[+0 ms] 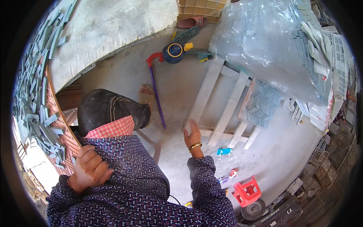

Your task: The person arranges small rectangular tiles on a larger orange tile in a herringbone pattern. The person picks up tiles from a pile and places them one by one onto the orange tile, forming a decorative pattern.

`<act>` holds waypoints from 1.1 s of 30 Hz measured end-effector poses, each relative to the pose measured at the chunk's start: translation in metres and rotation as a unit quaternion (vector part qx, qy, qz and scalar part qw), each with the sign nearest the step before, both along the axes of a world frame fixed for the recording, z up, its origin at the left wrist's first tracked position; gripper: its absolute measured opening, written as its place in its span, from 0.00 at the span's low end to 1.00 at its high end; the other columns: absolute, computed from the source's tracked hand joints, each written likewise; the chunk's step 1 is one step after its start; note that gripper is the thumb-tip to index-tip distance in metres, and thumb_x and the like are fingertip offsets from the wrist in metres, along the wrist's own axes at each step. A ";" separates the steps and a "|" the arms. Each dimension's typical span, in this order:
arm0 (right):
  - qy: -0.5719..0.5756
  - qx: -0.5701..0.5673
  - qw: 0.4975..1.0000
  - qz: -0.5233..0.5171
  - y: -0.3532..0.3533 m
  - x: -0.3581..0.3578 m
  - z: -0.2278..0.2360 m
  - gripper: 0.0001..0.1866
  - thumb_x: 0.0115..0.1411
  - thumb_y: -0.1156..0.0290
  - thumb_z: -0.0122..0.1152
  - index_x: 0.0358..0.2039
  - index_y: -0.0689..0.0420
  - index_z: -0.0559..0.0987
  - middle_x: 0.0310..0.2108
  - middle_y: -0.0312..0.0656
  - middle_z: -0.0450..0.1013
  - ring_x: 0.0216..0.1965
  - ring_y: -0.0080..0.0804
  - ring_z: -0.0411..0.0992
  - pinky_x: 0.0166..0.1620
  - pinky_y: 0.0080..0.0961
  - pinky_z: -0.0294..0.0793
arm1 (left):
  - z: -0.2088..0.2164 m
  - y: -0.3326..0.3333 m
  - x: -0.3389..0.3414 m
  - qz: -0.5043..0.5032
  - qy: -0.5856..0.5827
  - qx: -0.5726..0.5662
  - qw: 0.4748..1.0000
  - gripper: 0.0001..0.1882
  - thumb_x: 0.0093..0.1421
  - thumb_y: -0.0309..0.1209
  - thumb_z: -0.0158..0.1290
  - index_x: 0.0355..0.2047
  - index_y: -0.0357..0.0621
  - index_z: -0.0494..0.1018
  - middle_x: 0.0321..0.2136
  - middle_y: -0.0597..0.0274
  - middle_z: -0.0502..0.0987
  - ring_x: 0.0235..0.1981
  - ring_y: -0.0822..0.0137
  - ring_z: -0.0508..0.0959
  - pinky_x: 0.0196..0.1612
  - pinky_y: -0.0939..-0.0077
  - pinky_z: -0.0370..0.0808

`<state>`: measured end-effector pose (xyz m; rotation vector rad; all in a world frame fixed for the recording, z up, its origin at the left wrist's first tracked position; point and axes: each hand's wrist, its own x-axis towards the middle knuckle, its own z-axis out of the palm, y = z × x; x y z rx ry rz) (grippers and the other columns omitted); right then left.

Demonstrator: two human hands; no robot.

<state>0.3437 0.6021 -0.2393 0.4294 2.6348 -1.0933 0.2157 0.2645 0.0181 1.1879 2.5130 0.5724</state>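
My left hand (90, 169) is closed, its fingers curled in beside the rim of a reddish tray (56, 109) with a ridged pattern. What those fingers hold, if anything, is hidden. Many thin grey-green tile strips (41, 109) lie heaped loosely on and beyond that tray. My right hand (193, 139), with a gold bangle (195, 146) at the wrist, reaches out over the floor. Its fingers are apart and nothing is in it. Nearest to it lies a wooden pallet (227, 109) of pale slats.
Herringbone tile sheets (264, 102) lie on the pallet's right side, below a plastic-wrapped stack (261, 41). A toy scooter (174, 53) with a purple pole lies ahead. A whitish board (113, 26) is at far left. A red plastic stool (247, 191) and a wheel (253, 209) stand lower right.
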 end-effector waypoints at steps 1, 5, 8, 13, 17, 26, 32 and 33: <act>-0.003 -0.057 0.998 0.022 -0.033 0.008 0.010 0.27 0.50 0.75 0.58 0.53 0.58 0.66 0.52 0.55 0.63 0.54 0.54 0.61 0.55 0.37 0.63 | 0.001 0.000 0.001 0.005 0.004 0.010 1.000 0.11 0.35 0.33 0.59 0.13 0.44 0.67 0.15 0.62 0.63 0.22 0.61 0.67 0.40 0.63 0.68; -0.045 -0.205 0.971 0.116 -0.115 0.018 0.046 0.24 0.51 0.73 0.58 0.50 0.58 0.68 0.48 0.52 0.67 0.50 0.51 0.65 0.52 0.37 0.65 | 0.001 -0.001 0.000 -0.002 0.033 0.036 0.999 0.12 0.35 0.32 0.60 0.15 0.44 0.66 0.17 0.61 0.65 0.24 0.60 0.68 0.40 0.63 0.68; -0.151 -0.241 0.941 0.186 -0.132 0.010 0.059 0.22 0.55 0.66 0.52 0.51 0.57 0.68 0.49 0.53 0.66 0.50 0.51 0.65 0.52 0.36 0.65 | 0.000 -0.003 -0.002 -0.002 0.040 0.065 0.997 0.12 0.37 0.32 0.60 0.16 0.44 0.67 0.18 0.60 0.65 0.25 0.59 0.68 0.39 0.64 0.67; -0.177 -0.088 0.949 0.244 -0.125 -0.013 0.054 0.22 0.55 0.63 0.50 0.50 0.54 0.68 0.44 0.54 0.70 0.45 0.52 0.68 0.46 0.40 0.69 | -0.001 -0.002 -0.003 -0.005 0.054 0.082 0.995 0.10 0.45 0.34 0.57 0.19 0.43 0.68 0.19 0.59 0.68 0.28 0.58 0.70 0.39 0.66 0.66; -0.096 0.040 0.985 0.136 -0.112 -0.024 0.090 0.19 0.55 0.66 0.52 0.48 0.53 0.69 0.39 0.53 0.72 0.39 0.54 0.71 0.41 0.43 0.71 | -0.009 -0.009 -0.001 -0.011 0.060 0.095 0.994 0.11 0.45 0.35 0.58 0.20 0.42 0.69 0.22 0.59 0.70 0.30 0.57 0.70 0.40 0.66 0.66; 0.257 -0.037 0.964 0.052 -0.170 -0.057 0.197 0.15 0.58 0.71 0.50 0.46 0.59 0.72 0.39 0.51 0.73 0.40 0.49 0.72 0.44 0.36 0.71 | 0.052 -0.051 0.018 0.059 0.014 0.188 0.980 0.18 0.45 0.32 0.59 0.36 0.39 0.72 0.41 0.53 0.71 0.44 0.53 0.71 0.47 0.63 0.68; 0.312 -0.108 0.941 0.074 -0.219 -0.060 0.203 0.16 0.59 0.68 0.51 0.43 0.65 0.73 0.40 0.53 0.73 0.42 0.48 0.71 0.46 0.35 0.69 | 0.051 -0.144 0.059 0.225 0.097 0.206 0.947 0.16 0.44 0.24 0.58 0.36 0.38 0.71 0.39 0.55 0.73 0.40 0.54 0.73 0.43 0.65 0.70; 0.328 -0.077 0.937 0.094 -0.224 -0.058 0.204 0.15 0.58 0.67 0.52 0.42 0.65 0.73 0.39 0.53 0.73 0.42 0.48 0.71 0.46 0.35 0.69 | 0.049 -0.159 0.068 0.266 0.114 0.199 0.936 0.16 0.44 0.23 0.57 0.36 0.38 0.71 0.39 0.54 0.73 0.40 0.54 0.73 0.42 0.66 0.70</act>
